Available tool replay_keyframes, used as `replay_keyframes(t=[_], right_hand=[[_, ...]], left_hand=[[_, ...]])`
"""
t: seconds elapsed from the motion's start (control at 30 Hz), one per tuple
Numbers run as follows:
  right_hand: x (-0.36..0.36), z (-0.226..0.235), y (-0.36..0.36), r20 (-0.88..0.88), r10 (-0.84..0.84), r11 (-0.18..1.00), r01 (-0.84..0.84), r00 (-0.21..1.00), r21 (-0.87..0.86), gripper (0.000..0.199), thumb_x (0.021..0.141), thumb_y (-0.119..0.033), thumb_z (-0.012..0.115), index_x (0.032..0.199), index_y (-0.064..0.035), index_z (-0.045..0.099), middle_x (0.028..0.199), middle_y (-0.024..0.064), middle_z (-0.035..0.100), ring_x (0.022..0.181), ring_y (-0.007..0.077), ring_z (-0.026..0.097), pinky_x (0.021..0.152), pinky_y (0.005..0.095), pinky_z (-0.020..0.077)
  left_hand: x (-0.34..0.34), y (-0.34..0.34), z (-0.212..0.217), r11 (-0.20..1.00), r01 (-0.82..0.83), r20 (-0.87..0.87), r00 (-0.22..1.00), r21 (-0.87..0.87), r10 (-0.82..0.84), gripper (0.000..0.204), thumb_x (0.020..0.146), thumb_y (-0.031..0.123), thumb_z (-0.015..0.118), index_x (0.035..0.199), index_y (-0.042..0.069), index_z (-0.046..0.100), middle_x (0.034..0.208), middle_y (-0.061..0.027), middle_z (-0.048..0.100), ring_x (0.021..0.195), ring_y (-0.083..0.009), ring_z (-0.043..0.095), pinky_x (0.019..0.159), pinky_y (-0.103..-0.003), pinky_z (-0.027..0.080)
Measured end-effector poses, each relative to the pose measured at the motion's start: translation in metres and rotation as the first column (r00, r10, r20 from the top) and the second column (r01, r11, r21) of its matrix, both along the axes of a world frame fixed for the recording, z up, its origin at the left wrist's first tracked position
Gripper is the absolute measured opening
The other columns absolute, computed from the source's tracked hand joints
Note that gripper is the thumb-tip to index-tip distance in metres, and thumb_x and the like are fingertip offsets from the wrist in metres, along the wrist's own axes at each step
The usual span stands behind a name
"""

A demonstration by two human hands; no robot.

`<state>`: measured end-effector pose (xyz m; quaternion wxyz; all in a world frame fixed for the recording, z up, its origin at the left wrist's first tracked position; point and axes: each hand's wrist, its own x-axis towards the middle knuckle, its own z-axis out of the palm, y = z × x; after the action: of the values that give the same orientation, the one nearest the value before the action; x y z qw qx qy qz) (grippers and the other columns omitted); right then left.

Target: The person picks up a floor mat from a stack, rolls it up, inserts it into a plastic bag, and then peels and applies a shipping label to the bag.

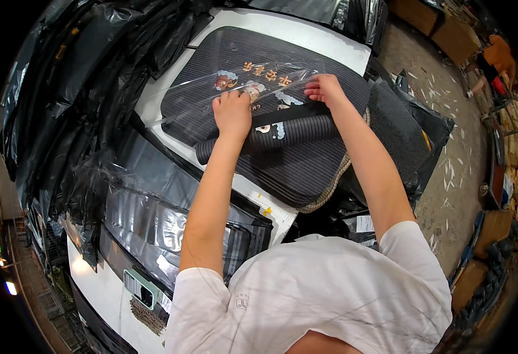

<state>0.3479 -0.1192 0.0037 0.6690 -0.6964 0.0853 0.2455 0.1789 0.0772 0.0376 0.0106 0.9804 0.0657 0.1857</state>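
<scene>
A stack of black ribbed mats [306, 177] lies on the white table, the top one printed with cartoon figures and orange lettering. Across its near part rests a rolled-up black ribbed mat [306, 130]. Thin clear plastic film [197, 94] stretches over the flat mat beyond the roll. My left hand [233, 115] is closed on the film, its fingers curled down just beyond the roll's left part; the fingertips are partly hidden. Further right, above the roll's right end, my right hand [325, 89] pinches the film between thumb and fingers.
Black plastic bags [93, 65] are heaped along the left. Plastic-wrapped black packs [146, 212] lie nearer me, with a phone [141, 289] on the white surface. A dark textured mat [397, 130] sits right of the stack. White scraps litter the floor [448, 159].
</scene>
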Motion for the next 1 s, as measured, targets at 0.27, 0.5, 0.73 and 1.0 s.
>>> replay_keyframes(t=[0.27,0.5,0.73,1.0], right_hand=[[-0.026,0.011,-0.003,0.133,0.052,0.993,-0.065,0.99,0.096,0.038,0.08,-0.024,0.068,0.101,0.0032,0.052,0.077,0.0119,0.062,0.06,0.0188,0.063,0.048,0.0279,0.0485],[0.005,-0.001,-0.043,0.219,0.175,0.984,-0.176,0.96,-0.014,0.048,0.073,-0.01,0.074,0.113,0.0001,0.05,0.075,0.0087,0.06,0.058,0.0177,0.061,0.052,0.0272,0.0479],[-0.027,0.011,-0.041,0.699,0.281,0.631,0.422,0.658,-0.651,0.051,0.073,-0.013,0.073,0.119,-0.0061,0.053,0.097,0.0075,0.062,0.09,0.0242,0.059,0.084,0.0416,0.0438],[-0.071,0.046,0.028,0.731,0.674,0.736,0.17,-0.104,-0.655,0.024,0.067,-0.01,0.069,0.09,-0.0163,0.07,0.132,0.0064,0.049,0.128,0.0276,0.039,0.103,0.046,0.0286]], left_hand=[[-0.019,-0.01,-0.007,0.993,0.061,0.214,0.976,-0.1,-0.039,0.034,0.069,0.018,0.073,0.101,0.013,0.063,0.124,-0.0065,0.054,0.124,-0.0261,0.042,0.104,-0.045,0.028],[-0.036,-0.025,0.0,0.974,0.186,0.313,0.939,-0.126,-0.139,0.008,0.078,0.011,0.065,0.085,0.011,0.061,0.103,-0.0045,0.063,0.104,-0.0237,0.056,0.092,-0.041,0.036],[-0.061,-0.029,-0.021,0.859,0.138,0.093,0.99,-0.493,-0.106,0.006,0.08,0.011,0.063,0.086,0.011,0.064,0.078,-0.0037,0.064,0.081,-0.0231,0.06,0.079,-0.038,0.042],[-0.056,-0.022,-0.025,0.82,0.052,-0.027,0.996,-0.57,-0.082,0.01,0.078,0.009,0.061,0.087,0.006,0.064,0.102,-0.0075,0.068,0.097,-0.0285,0.061,0.085,-0.038,0.047]])
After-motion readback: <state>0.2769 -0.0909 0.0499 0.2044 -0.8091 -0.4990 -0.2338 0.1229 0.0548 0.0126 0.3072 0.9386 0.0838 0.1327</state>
